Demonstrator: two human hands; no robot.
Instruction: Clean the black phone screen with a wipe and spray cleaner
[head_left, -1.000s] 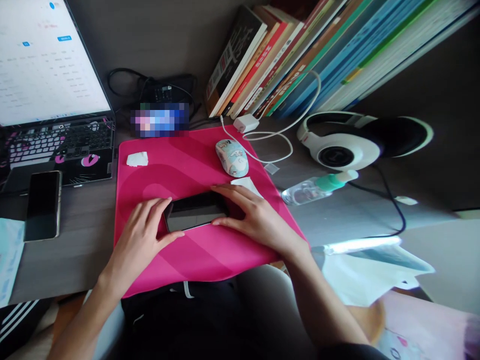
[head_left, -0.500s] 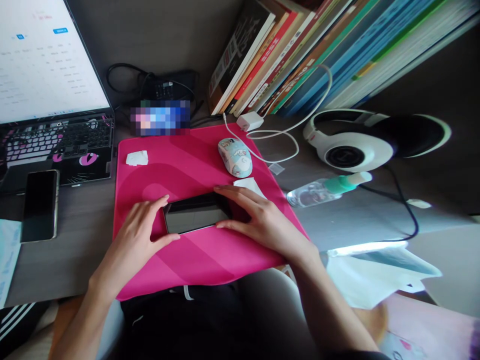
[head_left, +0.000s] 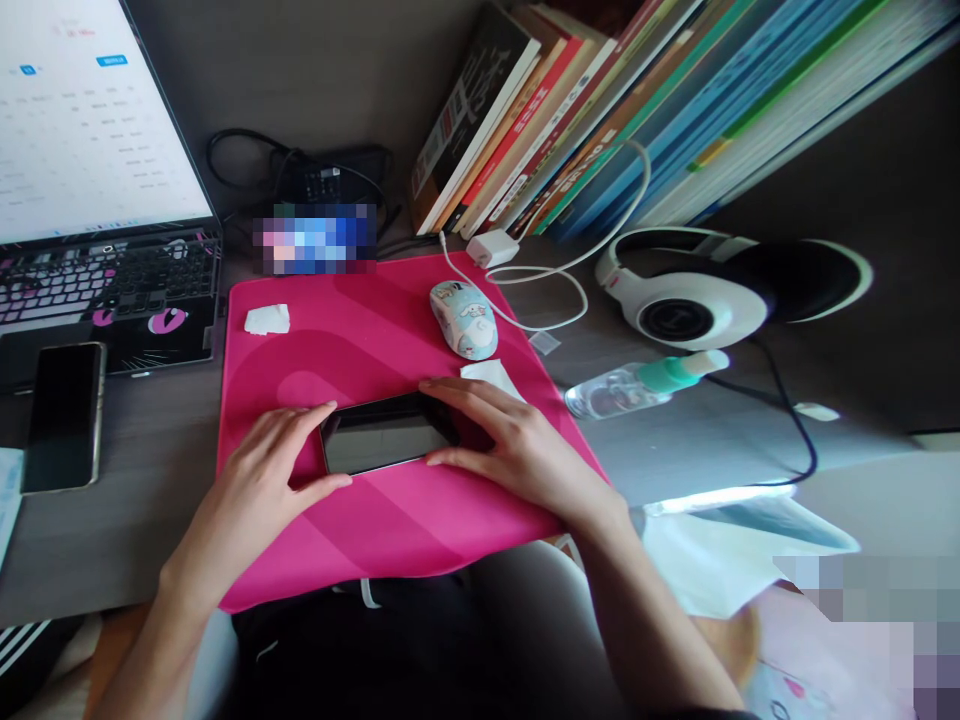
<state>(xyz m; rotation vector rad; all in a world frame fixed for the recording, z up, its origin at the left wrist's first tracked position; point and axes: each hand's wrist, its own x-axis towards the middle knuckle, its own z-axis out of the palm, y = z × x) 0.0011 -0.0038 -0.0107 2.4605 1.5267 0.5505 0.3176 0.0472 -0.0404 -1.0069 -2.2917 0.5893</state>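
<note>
A dark-screened smartphone (head_left: 390, 435) lies lengthwise across the pink mat (head_left: 360, 530), its screen facing up. My left hand (head_left: 274, 460) grips its left end, fingers along the far edge and thumb at the near edge. Around the right end curls my right hand (head_left: 517, 440), with the thumb on the near side and the fingertips on the far side, covering that corner. Just beyond sit a patterned mouse (head_left: 465, 320) and a folded white tissue (head_left: 491, 378), partly behind my right hand. A small crumpled white scrap (head_left: 267, 319) rests on the mat's far left.
To the left stand an open laptop (head_left: 105, 270) and a second phone (head_left: 66, 418). A white charger (head_left: 492, 247) with its cable, headphones (head_left: 690, 300) and a spray bottle (head_left: 637, 387) are on the right. Books (head_left: 525, 130) line the back.
The camera view has shifted slightly, so everything sits a little further left. Both hands keep the same hold on the smartphone.
</note>
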